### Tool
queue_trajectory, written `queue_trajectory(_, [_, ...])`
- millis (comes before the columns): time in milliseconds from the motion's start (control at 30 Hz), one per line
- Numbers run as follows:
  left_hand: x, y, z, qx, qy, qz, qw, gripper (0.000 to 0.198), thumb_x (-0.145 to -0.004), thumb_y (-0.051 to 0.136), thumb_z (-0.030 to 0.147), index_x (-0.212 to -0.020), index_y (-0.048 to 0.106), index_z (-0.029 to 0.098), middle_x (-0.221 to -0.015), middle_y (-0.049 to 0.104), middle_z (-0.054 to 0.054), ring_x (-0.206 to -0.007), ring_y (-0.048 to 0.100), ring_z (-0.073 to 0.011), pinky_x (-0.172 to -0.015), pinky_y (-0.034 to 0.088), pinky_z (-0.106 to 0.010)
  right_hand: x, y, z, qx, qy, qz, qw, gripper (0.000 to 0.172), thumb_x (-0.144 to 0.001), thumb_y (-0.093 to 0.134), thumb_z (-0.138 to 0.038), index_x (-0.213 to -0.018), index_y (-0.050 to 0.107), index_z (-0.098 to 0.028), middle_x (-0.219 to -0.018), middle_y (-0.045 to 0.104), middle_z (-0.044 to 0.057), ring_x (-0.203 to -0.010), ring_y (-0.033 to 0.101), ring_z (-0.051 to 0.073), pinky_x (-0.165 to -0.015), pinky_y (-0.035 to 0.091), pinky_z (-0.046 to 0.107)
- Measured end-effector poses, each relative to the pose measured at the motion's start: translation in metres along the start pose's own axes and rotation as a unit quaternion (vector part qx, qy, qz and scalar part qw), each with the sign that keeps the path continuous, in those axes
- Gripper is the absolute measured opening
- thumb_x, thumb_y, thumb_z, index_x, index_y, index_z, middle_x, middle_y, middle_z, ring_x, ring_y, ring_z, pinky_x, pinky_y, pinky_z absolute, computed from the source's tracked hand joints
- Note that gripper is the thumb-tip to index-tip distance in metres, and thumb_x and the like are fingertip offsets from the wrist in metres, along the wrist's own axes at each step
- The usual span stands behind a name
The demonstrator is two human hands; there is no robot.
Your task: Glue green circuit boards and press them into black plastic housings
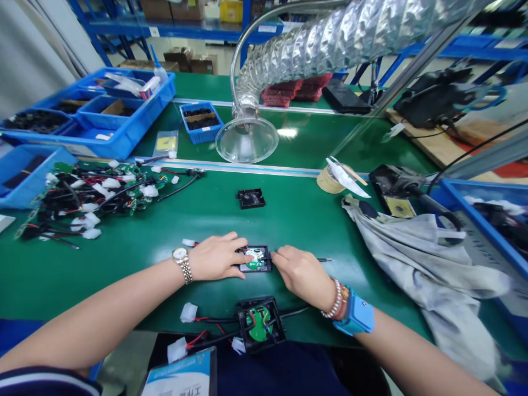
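A small black plastic case (pixel 270 267) with a green circuit board (pixel 252 265) inside lies on the green bench in front of me. My left hand (pixel 216 257) grips the case from its left side, with a fingertip pressed on the board. At the right edge of the case, my right hand (pixel 299 272) is closed in a pinch on a black cable (pixel 323 259), whose tip sticks out beyond the knuckles. Closer to me, a second black case (pixel 268 308) holds another green board (pixel 259 323), with black cables and white connectors (pixel 188 312).
A bare black case part (pixel 251 198) lies farther back. Wired boards (pixel 103 190) are heaped at left beside blue bins (pixel 124 132). A fume extraction hood (pixel 247 140) hangs over the bench. Right are a tape roll (pixel 328 180), a grey cloth (pixel 412 253) and a blue crate (pixel 462 203).
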State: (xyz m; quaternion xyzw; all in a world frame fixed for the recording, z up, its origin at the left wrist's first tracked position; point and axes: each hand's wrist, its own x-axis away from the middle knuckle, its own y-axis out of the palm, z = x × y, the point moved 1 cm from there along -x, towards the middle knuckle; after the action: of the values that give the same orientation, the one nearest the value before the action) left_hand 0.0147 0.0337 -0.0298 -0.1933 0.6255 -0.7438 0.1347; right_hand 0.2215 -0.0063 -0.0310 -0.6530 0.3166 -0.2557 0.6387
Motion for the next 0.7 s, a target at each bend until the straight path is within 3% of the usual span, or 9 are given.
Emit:
queue_trajectory(267, [-0.001, -0.003, 0.001, 0.000, 0.005, -0.011, 1.000, 0.039, -0.085, 0.040, 0.049, -0.115, 0.052, 0.027, -0.107, 0.049, -0.008, -0.085, 0.045, -0.0207, -0.050, 0.039, -0.023, -0.011, -0.004, -0.004, 0.030, -0.023, -0.102, 0.994, 0.014, -0.078, 0.049, -0.005, -0.074, 0.059, -0.014, -0.069, 0.056, 0.006, -0.063, 0.047, 0.018, -0.052, 0.031, 0.028])
queue_trajectory(467, [-0.001, -0.004, 0.001, -0.016, 0.005, -0.021, 1.000, 0.039, -0.086, 0.039, 0.049, -0.117, 0.051, 0.028, -0.109, 0.049, -0.007, -0.087, 0.045, -0.0207, -0.051, 0.040, -0.024, -0.002, 0.003, 0.017, -0.113, 0.018, -0.038, 0.993, 0.013, -0.085, 0.047, -0.014, -0.084, 0.060, -0.012, -0.077, 0.056, 0.006, -0.070, 0.051, 0.015, -0.064, 0.041, 0.025])
queue_trajectory(700, [-0.002, -0.005, 0.001, -0.018, 0.005, -0.026, 0.999, 0.040, -0.085, 0.040, 0.050, -0.116, 0.052, 0.028, -0.107, 0.048, -0.008, -0.086, 0.046, -0.0205, -0.049, 0.038, -0.023, -0.006, 0.014, 0.016, -0.149, -0.037, 0.016, 0.988, 0.018, -0.082, 0.045, -0.005, -0.071, 0.058, -0.012, -0.070, 0.054, 0.005, -0.067, 0.049, 0.015, -0.063, 0.042, 0.027])
